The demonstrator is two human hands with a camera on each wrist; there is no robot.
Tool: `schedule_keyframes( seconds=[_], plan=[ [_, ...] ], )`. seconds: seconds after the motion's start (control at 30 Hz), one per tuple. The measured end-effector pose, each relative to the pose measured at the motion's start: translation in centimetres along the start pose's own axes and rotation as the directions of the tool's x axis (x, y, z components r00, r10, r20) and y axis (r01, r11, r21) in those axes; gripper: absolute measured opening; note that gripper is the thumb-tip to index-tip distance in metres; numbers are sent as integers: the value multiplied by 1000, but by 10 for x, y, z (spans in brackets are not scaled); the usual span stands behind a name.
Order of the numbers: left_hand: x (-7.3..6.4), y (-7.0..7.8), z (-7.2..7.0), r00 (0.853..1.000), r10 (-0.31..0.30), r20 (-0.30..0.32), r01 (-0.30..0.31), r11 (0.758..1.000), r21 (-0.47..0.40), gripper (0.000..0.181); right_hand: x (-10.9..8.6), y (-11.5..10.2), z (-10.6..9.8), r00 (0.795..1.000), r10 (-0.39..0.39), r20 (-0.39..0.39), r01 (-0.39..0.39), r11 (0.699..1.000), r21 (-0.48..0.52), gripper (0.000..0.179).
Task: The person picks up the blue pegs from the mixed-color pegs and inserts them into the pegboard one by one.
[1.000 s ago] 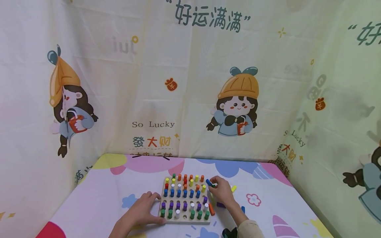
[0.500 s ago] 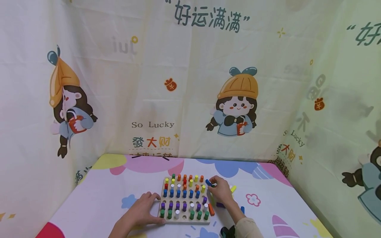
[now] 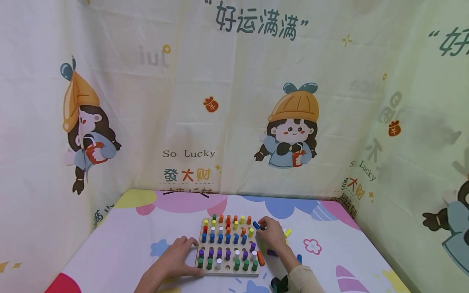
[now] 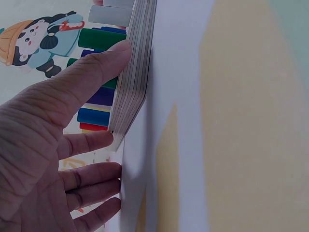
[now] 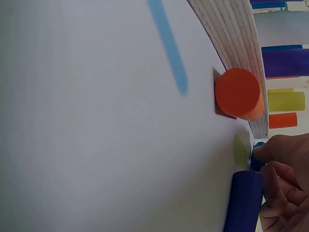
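Note:
A wooden pegboard (image 3: 227, 273) carries rows of coloured pegs on the table. My left hand (image 3: 177, 256) is at its front left corner. In the left wrist view, the thumb lies along the board's side (image 4: 137, 63) and the index fingertip touches near its corner, other fingers extended. My right hand (image 3: 274, 236) is just beyond the board's right edge, pinching a blue peg (image 3: 257, 224) between thumb and finger. Below that hand a dark purple peg (image 5: 244, 200) lies on the table. An orange peg (image 3: 260, 257) lies beside the board's right side.
A yellow peg (image 3: 288, 232) and another blue peg (image 3: 299, 258) lie right of the right hand. A dark object (image 3: 279, 284) sits by the right sleeve at the front. Printed cloth (image 3: 234, 130) hangs behind the table.

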State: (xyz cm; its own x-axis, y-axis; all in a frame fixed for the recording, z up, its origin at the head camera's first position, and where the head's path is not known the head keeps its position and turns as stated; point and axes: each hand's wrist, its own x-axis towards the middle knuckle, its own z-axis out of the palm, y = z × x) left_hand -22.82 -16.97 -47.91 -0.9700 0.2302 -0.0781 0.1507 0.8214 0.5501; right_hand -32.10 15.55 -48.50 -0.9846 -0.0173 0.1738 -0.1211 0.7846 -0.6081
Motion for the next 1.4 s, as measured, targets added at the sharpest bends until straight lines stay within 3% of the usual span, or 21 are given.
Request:
schedule_keyframes(
  seconds=[0.67,1.4],
  plan=[
    [-1,2,-1,1000,-6,-7,6,1000,12,71,-2,3,-3,1000,-2,-9,2,1000,8,19],
    [0,3,0,999,-33,-1,33,999,8,73,-17,8,-8,995,-89,-53,93,992,85,16]
  ],
)
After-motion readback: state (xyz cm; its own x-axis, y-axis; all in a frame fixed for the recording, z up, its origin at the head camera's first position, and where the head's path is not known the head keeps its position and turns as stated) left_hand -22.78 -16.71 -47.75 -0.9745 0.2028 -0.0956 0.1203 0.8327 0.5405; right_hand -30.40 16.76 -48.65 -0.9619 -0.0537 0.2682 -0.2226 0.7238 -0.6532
